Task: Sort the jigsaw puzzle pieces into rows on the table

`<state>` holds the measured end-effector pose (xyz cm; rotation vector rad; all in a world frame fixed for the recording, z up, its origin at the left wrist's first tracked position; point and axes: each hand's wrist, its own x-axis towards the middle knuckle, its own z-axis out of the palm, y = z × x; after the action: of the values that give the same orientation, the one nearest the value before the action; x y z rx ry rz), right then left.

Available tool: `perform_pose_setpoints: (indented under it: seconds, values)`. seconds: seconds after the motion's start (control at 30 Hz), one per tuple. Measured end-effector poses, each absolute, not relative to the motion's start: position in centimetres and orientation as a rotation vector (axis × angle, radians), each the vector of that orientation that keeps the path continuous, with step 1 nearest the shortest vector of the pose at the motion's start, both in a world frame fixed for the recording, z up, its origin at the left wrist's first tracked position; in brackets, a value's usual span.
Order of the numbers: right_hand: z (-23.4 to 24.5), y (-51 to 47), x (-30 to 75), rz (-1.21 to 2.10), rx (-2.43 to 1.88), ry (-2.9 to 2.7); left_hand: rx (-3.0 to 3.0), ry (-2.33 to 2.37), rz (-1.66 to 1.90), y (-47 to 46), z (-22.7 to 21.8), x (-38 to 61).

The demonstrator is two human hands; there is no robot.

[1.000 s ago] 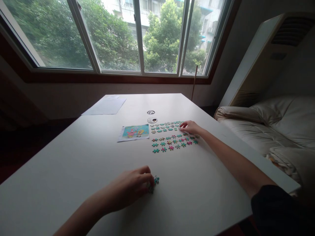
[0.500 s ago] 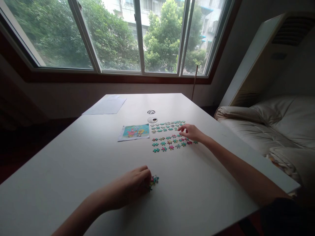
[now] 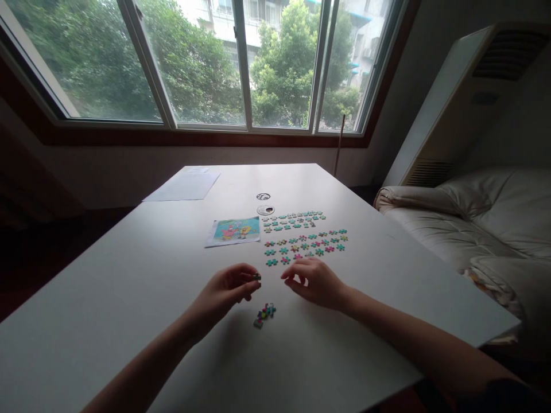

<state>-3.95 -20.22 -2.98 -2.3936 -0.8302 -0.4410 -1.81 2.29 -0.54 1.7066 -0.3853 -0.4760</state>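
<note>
My left hand [image 3: 227,291] hovers just above the white table [image 3: 129,298], its thumb and fingers pinched on a small dark puzzle piece [image 3: 256,277]. My right hand [image 3: 314,281] is close beside it, fingers curled in a pinch; what it holds, if anything, is too small to see. Below the two hands lies a small joined cluster of puzzle pieces [image 3: 264,315]. Farther off, several loose teal, pink and yellow puzzle pieces [image 3: 301,238] lie in rows. A cartoon reference picture [image 3: 235,230] lies left of the rows.
A sheet of paper [image 3: 183,186] lies at the table's far left. Two round cable holes [image 3: 265,203] sit behind the pieces. A pale cushioned sofa [image 3: 473,218] stands right of the table. Big windows with trees fill the far wall.
My right hand has drawn back from the far rows of pieces toward my left hand. My left hand has lifted off the small cluster with one piece pinched in it.
</note>
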Motion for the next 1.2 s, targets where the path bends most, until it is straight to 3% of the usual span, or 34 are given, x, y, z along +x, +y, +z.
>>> perform_pose_setpoints:
  seconds: [0.8,1.2]
  values:
    - [-2.9,-18.6,-5.2,-0.685,-2.336,-0.971,1.676,-0.354,-0.567,0.6,-1.0,-3.1]
    - [-1.4,-22.2,-4.0,-0.876,-2.278,-0.723,2.253,-0.901,-0.227,3.1,-0.7,-2.1]
